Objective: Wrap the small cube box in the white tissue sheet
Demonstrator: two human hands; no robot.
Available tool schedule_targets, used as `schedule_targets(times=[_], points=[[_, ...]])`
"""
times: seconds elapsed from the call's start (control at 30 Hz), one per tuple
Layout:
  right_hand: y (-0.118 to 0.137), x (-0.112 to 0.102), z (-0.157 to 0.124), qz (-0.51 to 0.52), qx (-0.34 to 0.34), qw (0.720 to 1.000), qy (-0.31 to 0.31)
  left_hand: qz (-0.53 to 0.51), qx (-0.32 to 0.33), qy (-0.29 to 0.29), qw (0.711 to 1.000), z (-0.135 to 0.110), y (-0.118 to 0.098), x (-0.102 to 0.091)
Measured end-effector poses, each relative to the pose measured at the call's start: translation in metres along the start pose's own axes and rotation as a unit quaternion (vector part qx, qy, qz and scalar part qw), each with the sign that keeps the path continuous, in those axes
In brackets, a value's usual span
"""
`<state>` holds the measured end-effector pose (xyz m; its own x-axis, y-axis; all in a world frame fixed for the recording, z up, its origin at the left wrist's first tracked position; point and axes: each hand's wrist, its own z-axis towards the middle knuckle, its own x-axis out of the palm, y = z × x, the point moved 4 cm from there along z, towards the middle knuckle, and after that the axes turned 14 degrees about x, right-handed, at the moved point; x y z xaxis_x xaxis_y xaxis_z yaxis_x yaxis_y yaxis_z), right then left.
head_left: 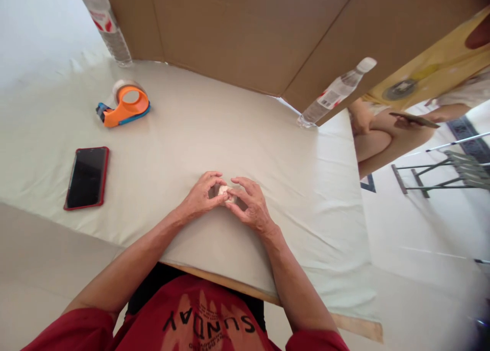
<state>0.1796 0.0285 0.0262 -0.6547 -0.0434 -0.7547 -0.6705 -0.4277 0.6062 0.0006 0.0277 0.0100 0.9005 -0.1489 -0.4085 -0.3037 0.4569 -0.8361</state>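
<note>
Between my two hands, close to the table's front edge, is a small cream-white lump (pixel 225 190); fingers cover part of it, and its kind cannot be made out. My left hand (pixel 204 194) pinches it from the left with thumb and fingers. From the right, my right hand (pixel 250 203) grips it as well, its index finger bent across and its thumb below. The lump is at or just above the cloth-covered table (pixel 191 136); I cannot tell whether it touches.
A phone in a red case (pixel 87 177) and an orange tape dispenser (pixel 128 105) lie on the left. Water bottles (pixel 111 34) stand at back left and back right, before a cardboard screen (pixel 237 34). Beyond the table's right side sits another person (pixel 383 131), near a folding stool (pixel 459 167).
</note>
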Motion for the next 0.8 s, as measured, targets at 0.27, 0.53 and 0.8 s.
schedule_targets(times=[0.27, 0.53, 0.8], points=[[0.004, 0.001, -0.002, 0.014, 0.002, 1.000, -0.002, 0.005, -0.001, -0.001, 1.000, 0.000, -0.001, -0.001], [-0.005, -0.008, -0.001, 0.135, 0.057, 0.989, -0.014, 0.014, 0.005, -0.008, 1.000, -0.002, -0.002, -0.001], [-0.018, -0.017, 0.001, 0.220, 0.146, 0.964, -0.038, 0.046, 0.018, -0.005, 0.999, 0.000, -0.004, -0.016]])
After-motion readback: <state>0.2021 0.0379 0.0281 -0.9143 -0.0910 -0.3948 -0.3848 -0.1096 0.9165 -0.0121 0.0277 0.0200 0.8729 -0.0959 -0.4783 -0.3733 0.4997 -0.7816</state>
